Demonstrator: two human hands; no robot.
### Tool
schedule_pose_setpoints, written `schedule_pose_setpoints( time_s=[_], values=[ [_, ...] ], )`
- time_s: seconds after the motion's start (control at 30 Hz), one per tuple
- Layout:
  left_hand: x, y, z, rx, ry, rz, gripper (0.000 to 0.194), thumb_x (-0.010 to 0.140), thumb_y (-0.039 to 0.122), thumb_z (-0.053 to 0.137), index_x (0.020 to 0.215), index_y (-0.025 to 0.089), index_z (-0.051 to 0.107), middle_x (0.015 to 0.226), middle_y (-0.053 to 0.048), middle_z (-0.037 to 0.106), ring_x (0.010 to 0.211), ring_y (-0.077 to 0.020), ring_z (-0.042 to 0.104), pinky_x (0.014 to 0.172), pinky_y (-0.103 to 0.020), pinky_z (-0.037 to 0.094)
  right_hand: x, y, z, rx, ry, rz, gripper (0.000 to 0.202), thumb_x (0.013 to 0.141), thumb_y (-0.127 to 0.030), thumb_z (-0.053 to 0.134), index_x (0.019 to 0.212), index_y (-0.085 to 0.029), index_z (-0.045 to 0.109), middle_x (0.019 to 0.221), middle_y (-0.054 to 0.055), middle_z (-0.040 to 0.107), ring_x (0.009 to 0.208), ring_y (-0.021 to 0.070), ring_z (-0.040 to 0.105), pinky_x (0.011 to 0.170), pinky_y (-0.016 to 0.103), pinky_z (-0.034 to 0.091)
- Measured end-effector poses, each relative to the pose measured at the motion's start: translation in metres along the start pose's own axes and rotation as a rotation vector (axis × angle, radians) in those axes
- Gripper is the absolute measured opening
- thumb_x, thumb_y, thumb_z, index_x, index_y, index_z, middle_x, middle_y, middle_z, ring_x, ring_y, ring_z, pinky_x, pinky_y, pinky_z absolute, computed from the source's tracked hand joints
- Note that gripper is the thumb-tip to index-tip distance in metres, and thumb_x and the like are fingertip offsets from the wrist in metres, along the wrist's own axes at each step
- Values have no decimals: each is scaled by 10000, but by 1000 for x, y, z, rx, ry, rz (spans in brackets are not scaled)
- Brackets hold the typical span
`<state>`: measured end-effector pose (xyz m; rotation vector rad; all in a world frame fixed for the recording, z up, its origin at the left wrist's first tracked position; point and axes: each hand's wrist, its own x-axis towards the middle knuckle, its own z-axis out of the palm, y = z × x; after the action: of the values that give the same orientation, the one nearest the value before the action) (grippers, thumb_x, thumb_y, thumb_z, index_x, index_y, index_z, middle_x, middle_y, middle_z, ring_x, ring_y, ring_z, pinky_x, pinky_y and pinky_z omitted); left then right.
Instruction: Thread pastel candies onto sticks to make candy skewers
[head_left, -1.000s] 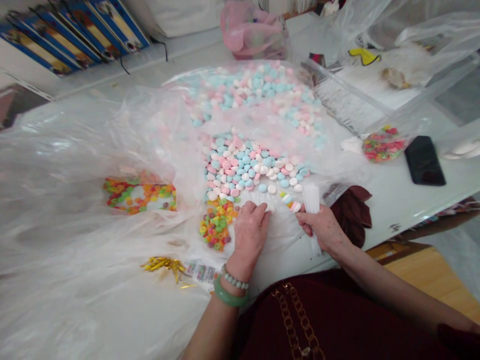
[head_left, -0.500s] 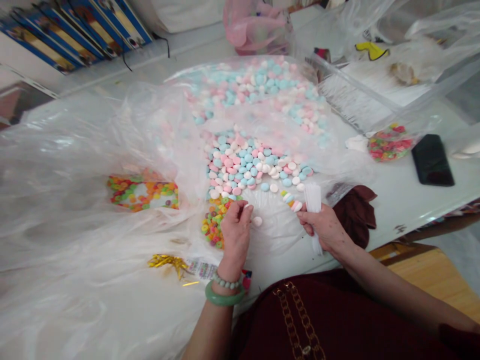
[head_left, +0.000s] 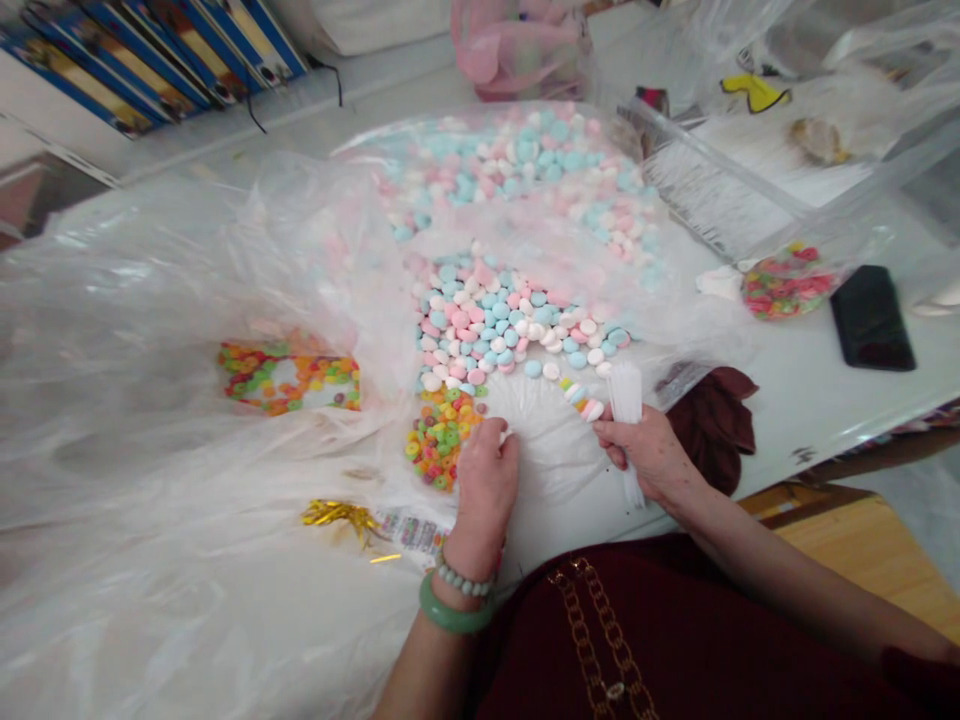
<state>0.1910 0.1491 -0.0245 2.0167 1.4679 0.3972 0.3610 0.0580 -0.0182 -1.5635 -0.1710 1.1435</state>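
Note:
My left hand (head_left: pixel 489 475) is closed in a pinch beside a pile of colourful ring-shaped candies (head_left: pixel 444 432). A sliver of white shows at its fingertips, seemingly a white marshmallow; the fingers hide most of it. My right hand (head_left: pixel 637 450) grips a short candy skewer (head_left: pixel 581 400) threaded with coloured rings and pastel pieces. The same hand also clasps a bundle of flat white strips (head_left: pixel 625 395). Beyond both hands, pink, white and blue marshmallows (head_left: pixel 499 325) spill from the mouth of a large clear bag (head_left: pixel 480 225).
At left, clear plastic (head_left: pixel 187 480) spreads over more rings (head_left: pixel 289 385). Gold twist ties (head_left: pixel 341 518) lie near my left wrist. On the right are a brown cloth (head_left: pixel 712 425), a black phone (head_left: pixel 874 317), a bag of candies (head_left: pixel 789 283) and a clear bin (head_left: pixel 739 190) of white sticks.
My left hand has shifted slightly right and down, its fingers curling in. The loose white marshmallow beside it no longer shows. My right hand keeps its hold on the skewer and strips.

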Motion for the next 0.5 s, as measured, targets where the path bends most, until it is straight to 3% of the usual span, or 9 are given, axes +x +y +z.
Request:
schedule_pose_setpoints(
  time_s=[0.07,0.13,0.3,0.5],
  values=[
    [3,-3,-2,-240,-64,-176,148,767,263,524,856,188,615,610,14,553,557,-154,537,570,-274,437,1,1,0,2,-8,0,178,581,-224,664,681,-156,533,473,-63,507,330,41,352,322,188,216],
    [5,-7,-3,-379,-131,-227,163,758,293,529,831,184,626,563,27,537,491,-138,506,522,-260,421,1,2,-1,8,-12,5,178,584,-222,664,682,-156,531,477,-63,508,328,40,351,321,187,210],
    [-3,-15,-7,-16,82,74,171,776,225,518,817,203,683,846,-58,638,807,-207,598,741,-333,464,-1,1,-1,14,-13,10,177,584,-214,665,692,-158,535,480,-62,509,327,43,350,322,193,199],
    [-10,-19,-13,103,208,133,278,855,252,501,1085,187,644,970,-81,666,894,-223,617,820,-375,489,-2,0,1,14,-24,16,180,584,-220,667,690,-158,535,482,-61,507,328,43,350,325,195,199]
  ],
)
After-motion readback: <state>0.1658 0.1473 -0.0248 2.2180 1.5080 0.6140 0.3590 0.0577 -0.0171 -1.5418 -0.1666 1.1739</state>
